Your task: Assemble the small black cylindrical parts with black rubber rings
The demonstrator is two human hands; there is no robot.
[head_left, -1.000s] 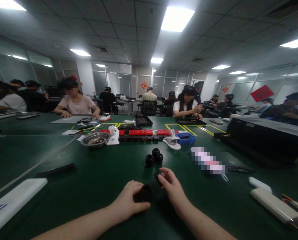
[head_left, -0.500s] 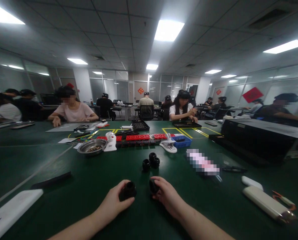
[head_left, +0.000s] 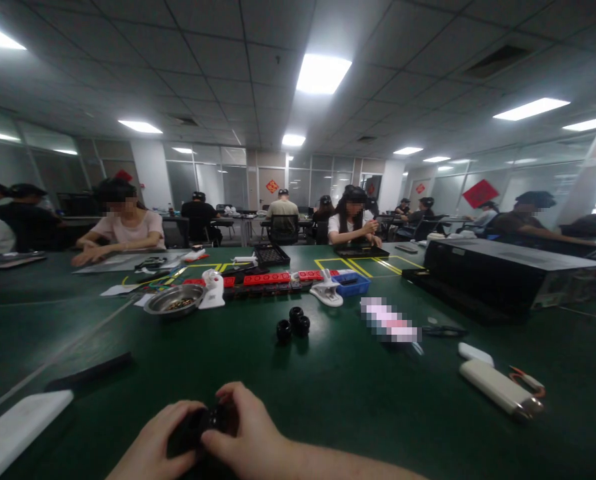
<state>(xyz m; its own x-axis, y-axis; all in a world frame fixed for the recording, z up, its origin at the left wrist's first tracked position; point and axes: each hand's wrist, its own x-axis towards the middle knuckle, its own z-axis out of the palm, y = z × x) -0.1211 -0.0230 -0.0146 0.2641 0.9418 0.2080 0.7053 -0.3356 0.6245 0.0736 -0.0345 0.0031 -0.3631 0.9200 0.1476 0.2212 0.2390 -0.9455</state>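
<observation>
Low at the front of the green table, my left hand (head_left: 161, 437) and my right hand (head_left: 251, 423) are together, fingers curled round glossy black round parts (head_left: 213, 420). My right thumb and fingers grip the one on top; my left hand wraps the darker one beside it. Whether the two pieces are joined or only touching is hidden by my fingers. Beyond my hands, a small cluster of similar black round parts (head_left: 295, 322), with rounded sides, stands on the table.
A steel bowl (head_left: 175, 301) of small metal pieces, white clips, red strips (head_left: 268, 279) and a blue tray (head_left: 351, 285) line the middle. White blocks lie left; a cream power bank-like object (head_left: 498, 389) and a black box (head_left: 498, 273) are right. Co-workers sit opposite.
My hands were apart, each holding a black part. They have now come together, lower and to the left, with the parts between them. The view has shifted slightly right.
</observation>
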